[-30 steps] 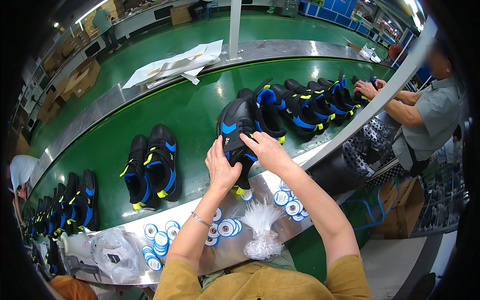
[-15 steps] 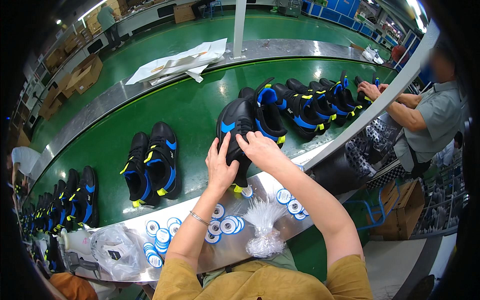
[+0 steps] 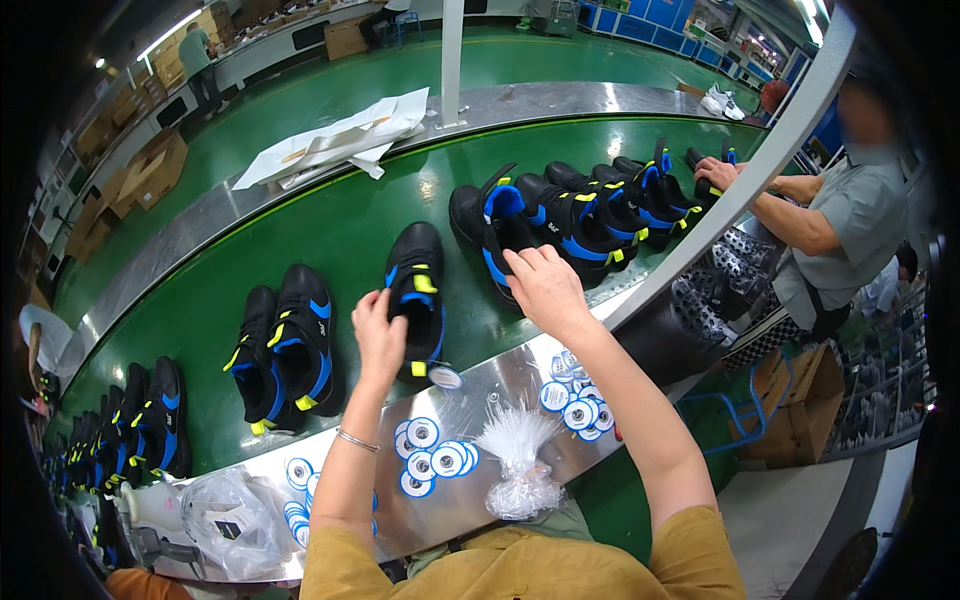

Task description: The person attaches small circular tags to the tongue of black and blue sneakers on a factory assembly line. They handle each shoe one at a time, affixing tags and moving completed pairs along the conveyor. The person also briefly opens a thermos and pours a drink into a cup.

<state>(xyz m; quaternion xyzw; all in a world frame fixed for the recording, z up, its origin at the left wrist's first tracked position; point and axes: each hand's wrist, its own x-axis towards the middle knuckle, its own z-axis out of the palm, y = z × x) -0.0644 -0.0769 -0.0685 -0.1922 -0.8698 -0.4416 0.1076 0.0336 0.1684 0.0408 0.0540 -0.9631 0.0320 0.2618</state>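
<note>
A black shoe (image 3: 416, 250) with blue and yellow trim stands on the green belt, toe pointing away. My left hand (image 3: 379, 338) is closed at the left edge of its opening, thumb and fingers pinching the collar. From its heel hangs a round tag (image 3: 446, 378). To the right, my right hand (image 3: 548, 290) has its fingers bent over the collar of another black shoe (image 3: 492, 240), whose tongue is raised; the thumb is hidden. A finished-looking pair of shoes (image 3: 300, 340) sits left of my left hand.
Round blue-and-white tags (image 3: 422, 433) lie in groups on the metal ledge (image 3: 400, 520), beside a bundle of clear plastic fasteners (image 3: 522, 450). Plastic bags (image 3: 235, 515) lie at left. More shoes (image 3: 590, 225) line the belt near a co-worker (image 3: 825, 215) behind a white post (image 3: 740, 190).
The shoe under both hands now stands on the belt, turned and shifted left, its round tag at the heel. My right hand has moved right to another shoe; my left hand has moved left.
</note>
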